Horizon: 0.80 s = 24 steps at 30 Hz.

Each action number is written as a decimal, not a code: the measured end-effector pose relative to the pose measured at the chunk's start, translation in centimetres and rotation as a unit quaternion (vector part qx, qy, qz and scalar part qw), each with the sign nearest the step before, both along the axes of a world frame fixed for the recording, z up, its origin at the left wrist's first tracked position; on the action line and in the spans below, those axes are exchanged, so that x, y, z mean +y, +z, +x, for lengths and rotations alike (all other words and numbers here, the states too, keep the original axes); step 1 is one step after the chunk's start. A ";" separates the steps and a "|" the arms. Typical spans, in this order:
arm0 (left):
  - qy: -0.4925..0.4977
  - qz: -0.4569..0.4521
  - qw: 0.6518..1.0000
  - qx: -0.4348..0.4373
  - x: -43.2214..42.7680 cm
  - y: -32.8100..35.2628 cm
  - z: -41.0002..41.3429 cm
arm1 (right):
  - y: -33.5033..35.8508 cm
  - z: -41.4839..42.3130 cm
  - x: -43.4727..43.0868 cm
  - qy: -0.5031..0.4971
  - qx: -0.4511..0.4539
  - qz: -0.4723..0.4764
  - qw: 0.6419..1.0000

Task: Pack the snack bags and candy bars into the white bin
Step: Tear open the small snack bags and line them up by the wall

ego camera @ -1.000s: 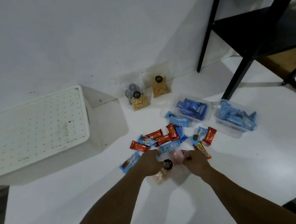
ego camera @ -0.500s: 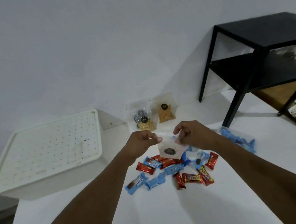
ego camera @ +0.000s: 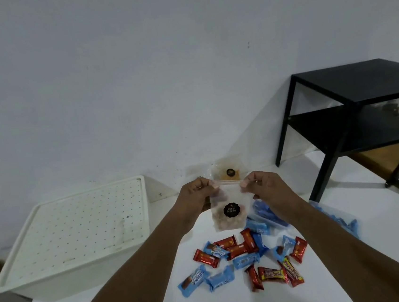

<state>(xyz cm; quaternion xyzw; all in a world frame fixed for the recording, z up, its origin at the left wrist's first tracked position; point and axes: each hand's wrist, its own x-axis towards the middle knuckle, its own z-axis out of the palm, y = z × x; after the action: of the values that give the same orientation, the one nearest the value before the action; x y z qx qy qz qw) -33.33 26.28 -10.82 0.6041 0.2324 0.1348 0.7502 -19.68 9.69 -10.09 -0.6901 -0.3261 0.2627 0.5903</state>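
- Now one snack bag (ego camera: 229, 213) is up in the air, held by both hands; it hangs straight down with its round black sticker (ego camera: 230, 210) facing us, just above the far side of the candy bars (ego camera: 244, 256)
- On the bag's top left corner, the left hand (ego camera: 194, 196) pinches the plastic, thumb and fingers pressed together; the right hand (ego camera: 269, 189) pinches the top right corner the same way; both are clamped on the top strip of the bag
- Over on the left sits the white bin (ego camera: 84, 278), near the wall and well apart from the bag; its top is a flat white face full of little dots; I cannot tell if that is a lid or the bin's bottom turned up
- I think the step in hand is picking up a snack bag to take it to the bin; the hands may also be pressing the strip closed, but I cannot tell
- Most of the job looks not done; the red and blue candy bars lie in a loose pile on the table (ego camera: 388, 249); a second snack bag (ego camera: 229, 172) leans by the wall behind the hands; clear packs of blue bars (ego camera: 265, 214) lie to the right
- Next, the bag needs to go left, over to the bin; but the bin's top looks closed, so I think one hand must let go and open it or flip it first
- One hand should be enough for the bag, which looks soft and light; a gentle hold is best, so the snacks inside do not get crushed
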 end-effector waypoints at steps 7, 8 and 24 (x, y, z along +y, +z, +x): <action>0.006 0.046 0.999 0.008 0.2 -0.1 -0.3 | 0.2 -0.7 1.3 0.008 0.002 -0.004 1.000; 0.010 0.054 0.998 0.008 0.3 0.0 -0.3 | 0.0 -0.8 1.4 0.000 0.032 0.000 0.999; -0.005 0.125 0.992 0.014 0.2 0.8 -1.0 | -0.4 -2.3 1.7 0.002 0.024 0.018 1.000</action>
<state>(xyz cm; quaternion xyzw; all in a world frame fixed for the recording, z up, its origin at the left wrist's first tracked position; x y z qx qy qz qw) -34.28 26.47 -10.06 0.6963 0.2210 0.1502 0.6661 -21.99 11.40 -10.44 -0.6721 -0.3180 0.2747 0.6097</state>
